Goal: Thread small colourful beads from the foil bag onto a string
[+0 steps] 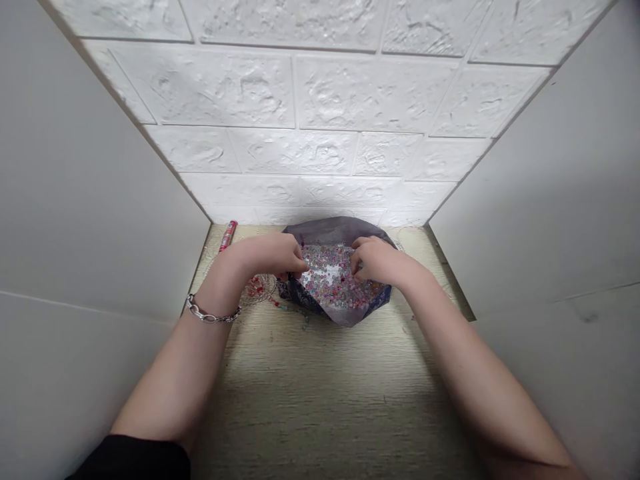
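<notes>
A dark, sheer-edged bag (325, 230) lies spread wide in the middle, against the back wall. Inside it is a heap of small glittery beads (327, 290), mostly pink, clear and silvery. My left hand (287, 255) is at the bag's left rim, thumb and fingers pinched together; what is between them is too small to tell. Over the right part of the beads, my right hand (375, 260) has its fingers curled down and drawn together, their tips partly hidden. A silver chain bracelet (213, 312) circles my left wrist.
Clear and red bead strands (257, 287) lie left of the bag, partly behind my left arm. Behind them is a red patterned tube (229, 235). A white brick-textured wall (320, 153) and grey side panels (540, 200) enclose the pale wooden surface (325, 387).
</notes>
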The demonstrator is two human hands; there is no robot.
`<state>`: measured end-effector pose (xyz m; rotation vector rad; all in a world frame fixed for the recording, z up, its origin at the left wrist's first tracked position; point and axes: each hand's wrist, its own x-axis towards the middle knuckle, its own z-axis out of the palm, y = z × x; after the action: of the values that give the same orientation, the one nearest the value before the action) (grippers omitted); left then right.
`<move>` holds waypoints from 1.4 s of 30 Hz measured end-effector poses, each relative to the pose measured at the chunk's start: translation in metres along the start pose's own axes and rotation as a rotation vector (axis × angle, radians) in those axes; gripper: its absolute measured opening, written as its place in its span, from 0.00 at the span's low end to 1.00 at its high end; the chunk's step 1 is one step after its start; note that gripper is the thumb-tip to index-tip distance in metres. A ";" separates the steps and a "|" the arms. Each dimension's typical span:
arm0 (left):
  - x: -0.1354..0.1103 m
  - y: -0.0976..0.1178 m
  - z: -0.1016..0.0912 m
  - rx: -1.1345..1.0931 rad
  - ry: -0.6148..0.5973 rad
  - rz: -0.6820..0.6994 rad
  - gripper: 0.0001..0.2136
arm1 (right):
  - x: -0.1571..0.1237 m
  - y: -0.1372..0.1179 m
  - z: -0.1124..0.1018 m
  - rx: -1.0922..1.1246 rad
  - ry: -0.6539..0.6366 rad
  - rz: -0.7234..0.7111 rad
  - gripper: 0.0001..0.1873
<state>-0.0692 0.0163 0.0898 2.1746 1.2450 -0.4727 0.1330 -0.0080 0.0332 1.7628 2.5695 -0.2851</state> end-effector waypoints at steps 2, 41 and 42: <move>0.002 -0.002 0.001 -0.009 -0.004 0.010 0.15 | 0.000 -0.002 -0.001 0.001 -0.044 -0.016 0.06; 0.022 0.009 0.013 -0.068 0.458 0.171 0.15 | -0.003 -0.010 -0.004 0.268 -0.222 0.000 0.07; 0.022 0.009 0.013 -0.068 0.457 0.170 0.15 | -0.004 -0.011 -0.005 0.255 -0.238 0.010 0.06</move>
<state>-0.0513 0.0189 0.0706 2.3810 1.2617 0.1462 0.1244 -0.0147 0.0398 1.6895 2.4429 -0.8029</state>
